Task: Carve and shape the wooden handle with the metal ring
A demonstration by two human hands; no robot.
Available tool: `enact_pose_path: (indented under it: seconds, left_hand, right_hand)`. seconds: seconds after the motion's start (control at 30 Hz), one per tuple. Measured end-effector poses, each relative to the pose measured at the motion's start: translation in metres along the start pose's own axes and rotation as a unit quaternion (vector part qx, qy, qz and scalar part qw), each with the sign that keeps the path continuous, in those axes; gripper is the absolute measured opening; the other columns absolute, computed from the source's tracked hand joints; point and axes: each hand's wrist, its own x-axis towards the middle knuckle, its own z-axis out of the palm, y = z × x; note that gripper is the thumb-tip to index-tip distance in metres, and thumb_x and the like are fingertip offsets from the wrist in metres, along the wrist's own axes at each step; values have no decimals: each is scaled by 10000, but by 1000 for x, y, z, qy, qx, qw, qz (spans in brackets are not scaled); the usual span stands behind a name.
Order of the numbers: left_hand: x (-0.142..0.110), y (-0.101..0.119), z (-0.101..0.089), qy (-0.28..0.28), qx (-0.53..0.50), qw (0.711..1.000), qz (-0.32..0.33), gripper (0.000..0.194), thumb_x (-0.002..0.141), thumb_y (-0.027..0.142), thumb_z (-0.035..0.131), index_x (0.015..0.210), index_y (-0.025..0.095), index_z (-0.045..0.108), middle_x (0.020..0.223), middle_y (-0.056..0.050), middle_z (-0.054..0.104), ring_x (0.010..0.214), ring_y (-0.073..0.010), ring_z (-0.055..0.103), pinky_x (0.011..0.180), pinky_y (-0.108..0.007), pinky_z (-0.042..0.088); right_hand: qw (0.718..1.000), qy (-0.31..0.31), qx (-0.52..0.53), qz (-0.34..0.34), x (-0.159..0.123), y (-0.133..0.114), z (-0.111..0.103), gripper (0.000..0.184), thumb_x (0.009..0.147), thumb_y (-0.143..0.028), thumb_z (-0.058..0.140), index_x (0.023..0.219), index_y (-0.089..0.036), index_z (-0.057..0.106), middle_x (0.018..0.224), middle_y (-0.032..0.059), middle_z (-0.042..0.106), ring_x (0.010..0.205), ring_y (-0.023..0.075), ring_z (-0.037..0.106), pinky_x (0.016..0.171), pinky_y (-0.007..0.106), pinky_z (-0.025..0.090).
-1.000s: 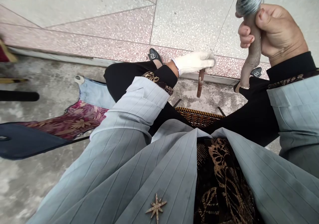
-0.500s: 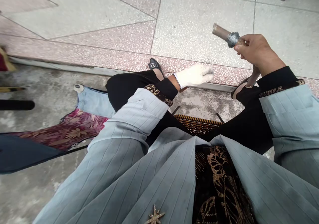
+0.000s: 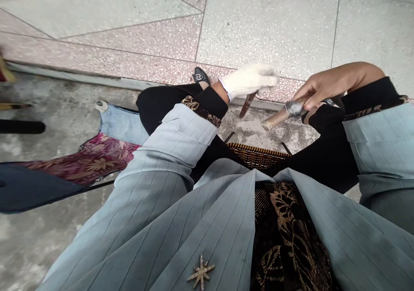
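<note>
My left hand [image 3: 249, 80] wears a white glove and is closed round a short brown stick [image 3: 247, 104] that pokes down from the fist. My bare right hand [image 3: 330, 84] grips a longer brown stick [image 3: 280, 116] wound with grey thread or wire near the fingers. That stick slants down and to the left, and its free end lies close below the left fist. Both hands are held out in front of my knees, above the step's edge. I am seated, in black trousers and a grey pinstriped jacket.
A woven seat edge [image 3: 257, 153] shows between my legs. A patterned red and blue cloth [image 3: 97, 157] lies on the concrete at the left. Terrazzo floor [image 3: 258, 23] stretches beyond a low step [image 3: 97, 82]. My black shoe [image 3: 199, 74] rests on that step.
My right hand swung the thread-wound stick down from upright, first out to the right, and now it points left toward the gloved fist. The left hand shifted only slightly.
</note>
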Motion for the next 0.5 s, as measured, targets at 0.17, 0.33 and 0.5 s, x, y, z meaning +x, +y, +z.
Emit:
enact_pose_path:
  seconds: [0.17, 0.33, 0.5]
  left_hand:
    - [-2, -3, 3, -16, -157, 987, 17, 202, 968, 265, 501, 860, 143, 619, 679, -28, 576, 605, -107, 548, 642, -276, 453]
    - [-8, 13, 10, 19, -126, 992, -1, 266, 987, 399, 487, 946, 167, 613, 766, -51, 657, 781, -136, 659, 734, -263, 512]
    - [1, 0, 13, 8, -148, 989, 1, 267, 990, 389, 468, 1019, 156, 593, 883, -73, 678, 846, -138, 674, 761, -256, 530]
  right_hand:
    - [924, 74, 319, -196, -14, -1, -5, 248, 832, -383, 720, 1039, -253, 678, 799, 7, 602, 708, 174, 554, 695, 348, 487]
    - [881, 191, 367, -228, -5, -18, 9, 412, 774, -555, 690, 1075, -279, 649, 1130, 48, 643, 708, 192, 475, 651, 349, 432]
    - [877, 157, 386, -239, -7, -25, 12, 524, 698, -597, 708, 1100, -269, 638, 1336, 41, 594, 658, 153, 429, 622, 320, 407]
